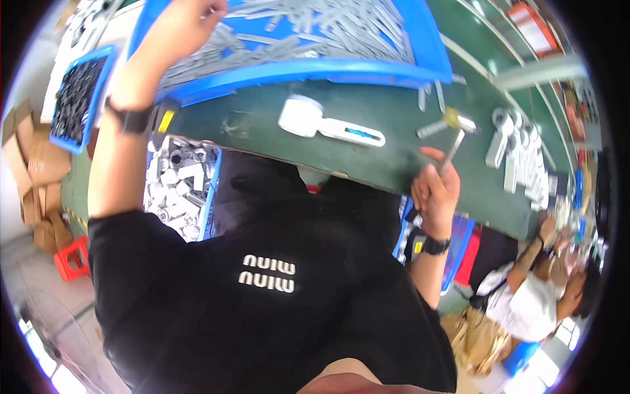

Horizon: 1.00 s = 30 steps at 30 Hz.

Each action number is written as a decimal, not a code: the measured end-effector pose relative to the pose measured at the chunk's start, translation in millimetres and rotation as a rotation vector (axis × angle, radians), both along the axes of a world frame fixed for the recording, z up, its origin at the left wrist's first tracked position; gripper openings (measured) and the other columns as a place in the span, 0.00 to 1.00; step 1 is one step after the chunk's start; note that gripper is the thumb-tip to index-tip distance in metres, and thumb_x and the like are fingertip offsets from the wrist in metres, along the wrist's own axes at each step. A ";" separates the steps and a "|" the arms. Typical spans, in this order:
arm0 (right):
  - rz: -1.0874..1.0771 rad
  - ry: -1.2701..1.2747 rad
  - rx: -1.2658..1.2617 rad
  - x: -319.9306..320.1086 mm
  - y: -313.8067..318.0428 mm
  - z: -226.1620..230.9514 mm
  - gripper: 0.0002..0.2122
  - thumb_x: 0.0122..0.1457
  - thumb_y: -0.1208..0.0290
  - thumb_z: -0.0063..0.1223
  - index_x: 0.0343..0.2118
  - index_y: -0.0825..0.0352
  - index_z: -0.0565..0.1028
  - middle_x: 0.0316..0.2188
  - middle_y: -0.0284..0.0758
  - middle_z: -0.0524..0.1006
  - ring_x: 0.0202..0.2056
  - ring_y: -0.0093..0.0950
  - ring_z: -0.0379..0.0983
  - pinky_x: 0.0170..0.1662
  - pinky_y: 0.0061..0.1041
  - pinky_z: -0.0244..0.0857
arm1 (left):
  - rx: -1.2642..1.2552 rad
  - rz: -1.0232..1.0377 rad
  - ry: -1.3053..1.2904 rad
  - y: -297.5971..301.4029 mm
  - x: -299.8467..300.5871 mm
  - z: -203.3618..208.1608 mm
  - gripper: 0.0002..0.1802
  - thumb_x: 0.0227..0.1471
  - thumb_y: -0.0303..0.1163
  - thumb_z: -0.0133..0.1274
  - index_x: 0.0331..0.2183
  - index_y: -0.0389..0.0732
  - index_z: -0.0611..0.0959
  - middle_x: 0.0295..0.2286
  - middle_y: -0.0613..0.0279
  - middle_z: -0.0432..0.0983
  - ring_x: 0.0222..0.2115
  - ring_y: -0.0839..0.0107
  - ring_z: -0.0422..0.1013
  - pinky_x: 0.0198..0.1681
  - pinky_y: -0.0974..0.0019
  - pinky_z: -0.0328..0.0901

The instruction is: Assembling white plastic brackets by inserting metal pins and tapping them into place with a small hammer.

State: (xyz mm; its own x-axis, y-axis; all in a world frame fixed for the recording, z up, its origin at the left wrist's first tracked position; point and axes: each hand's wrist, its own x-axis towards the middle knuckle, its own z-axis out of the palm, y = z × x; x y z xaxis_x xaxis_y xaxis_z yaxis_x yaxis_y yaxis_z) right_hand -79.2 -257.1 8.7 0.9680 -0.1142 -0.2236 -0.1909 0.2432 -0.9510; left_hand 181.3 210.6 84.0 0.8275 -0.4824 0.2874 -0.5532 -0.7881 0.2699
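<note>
My left hand (pixel 187 26) is over the left part of a large blue bin (pixel 262 73) filled with thin grey strips (pixel 315 49). Its fingers are curled together, and I cannot make out what is between them. Near the front right of the table, my right hand (pixel 434 190) is closed around a thin grey strip (pixel 451 151) that points up and away. Just beyond it lies a yellow and silver tool (pixel 459 120), its kind unclear. A white part with a round head and a long slotted handle (pixel 351 132) rests on the green table between my hands.
Several white handle parts (pixel 522 154) are piled at the right of the green table (pixel 249 125). A blue tray of small black parts (pixel 79 98) stands at the left. Below the table edge is a container of white parts (pixel 177 184). A co-worker (pixel 531 302) sits at the right.
</note>
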 end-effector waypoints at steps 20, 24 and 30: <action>0.036 -0.070 -0.026 41.1 45.2 -14.9 0.12 0.72 0.70 0.60 0.53 0.70 0.80 0.23 0.25 0.73 0.15 0.11 0.60 0.17 0.18 0.53 | -0.415 -0.367 0.073 -167.6 -153.2 -63.0 0.18 0.57 0.24 0.66 0.49 0.39 0.83 0.34 0.59 0.84 0.37 0.61 0.80 0.49 0.58 0.72; 0.022 -0.156 0.243 41.1 29.7 -27.5 0.07 0.74 0.71 0.56 0.45 0.70 0.78 0.26 0.29 0.72 0.13 0.14 0.57 0.17 0.20 0.53 | -0.375 -0.274 -0.105 -175.9 -157.0 -67.1 0.17 0.52 0.29 0.69 0.45 0.43 0.85 0.34 0.62 0.83 0.37 0.56 0.79 0.48 0.53 0.69; 0.039 -0.191 0.549 37.8 13.5 -36.3 0.07 0.75 0.70 0.53 0.44 0.69 0.77 0.27 0.32 0.71 0.13 0.16 0.55 0.18 0.22 0.52 | -0.236 -0.357 -0.201 -180.6 -163.9 -73.9 0.11 0.51 0.30 0.71 0.37 0.40 0.87 0.38 0.63 0.87 0.39 0.56 0.80 0.47 0.55 0.71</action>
State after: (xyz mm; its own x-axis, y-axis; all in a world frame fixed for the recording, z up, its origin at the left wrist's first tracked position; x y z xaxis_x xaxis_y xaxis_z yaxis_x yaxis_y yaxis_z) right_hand -41.5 -243.6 -27.6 0.9981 0.0061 -0.0611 -0.0475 0.7064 -0.7062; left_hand 17.4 30.0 10.2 0.5386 -0.6287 0.5609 -0.8379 -0.4695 0.2784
